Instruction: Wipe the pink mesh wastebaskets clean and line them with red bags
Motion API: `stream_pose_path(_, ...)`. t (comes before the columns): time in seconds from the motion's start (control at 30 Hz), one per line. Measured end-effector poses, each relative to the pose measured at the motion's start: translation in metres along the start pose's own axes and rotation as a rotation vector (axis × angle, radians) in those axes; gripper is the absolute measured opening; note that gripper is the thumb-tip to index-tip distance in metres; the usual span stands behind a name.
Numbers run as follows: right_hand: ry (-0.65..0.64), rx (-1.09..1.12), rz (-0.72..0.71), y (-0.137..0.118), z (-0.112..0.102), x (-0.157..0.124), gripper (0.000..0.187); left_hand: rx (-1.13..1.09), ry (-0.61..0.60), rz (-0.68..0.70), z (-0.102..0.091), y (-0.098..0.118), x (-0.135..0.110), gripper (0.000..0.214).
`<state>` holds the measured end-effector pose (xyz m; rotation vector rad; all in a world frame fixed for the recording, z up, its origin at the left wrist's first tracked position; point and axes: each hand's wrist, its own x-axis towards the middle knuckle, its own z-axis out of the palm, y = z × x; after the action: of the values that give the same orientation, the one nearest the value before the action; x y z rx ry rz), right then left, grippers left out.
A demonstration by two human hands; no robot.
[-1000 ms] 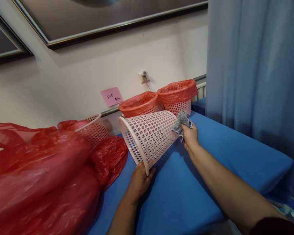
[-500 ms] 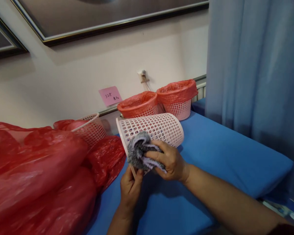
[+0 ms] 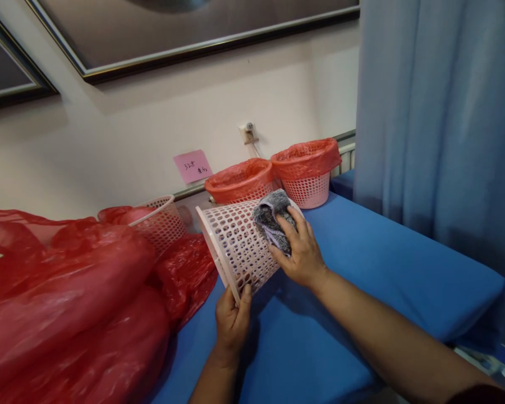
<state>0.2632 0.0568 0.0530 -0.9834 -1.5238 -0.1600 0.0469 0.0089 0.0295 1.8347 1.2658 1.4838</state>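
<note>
Watching the head view, I have the left hand (image 3: 232, 318) pinching the tilted pink basket (image 3: 240, 227) by its rim over the blue sheet (image 3: 379, 269); the right hand (image 3: 302, 251) clutches a gray cloth (image 3: 270, 214) against its side; wiping seems underway; the next move probably calls for turning it.

Mesh wastebasket (image 3: 239, 238): pale pink, patterned with regular rows of rounded holes. Cleaning cloth (image 3: 273, 216): mottled grey and black, edged in lilac. Lined wastebaskets (image 3: 309, 193): pale pink below, perforated likewise, with orange-red bin liners (image 3: 320, 163) over their rims. Plastic bags (image 3: 76, 297): glossy, translucent deep red. Fabric cover (image 3: 303, 348): plain bright blue. Curtain (image 3: 425, 112): plain greyish blue. Paper note (image 3: 192, 166): pink, bearing dark handwriting. Picture frame (image 3: 219, 48): black, with a gold line. Wall (image 3: 151, 118): off-white.
</note>
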Motion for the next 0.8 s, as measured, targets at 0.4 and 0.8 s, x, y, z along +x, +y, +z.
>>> stream_pose_path(0.4,-0.056,0.132,-0.378,-0.039,-0.003,-0.015,0.055,0.052,-0.069,0.101,-0.001,-0.01,0.002,0.039)
stream_pose_path(0.8,0.134,-0.028,0.603,0.07,0.014,0.01,0.059,0.125,-0.074,0.107,-0.001,-0.012,0.0,0.035)
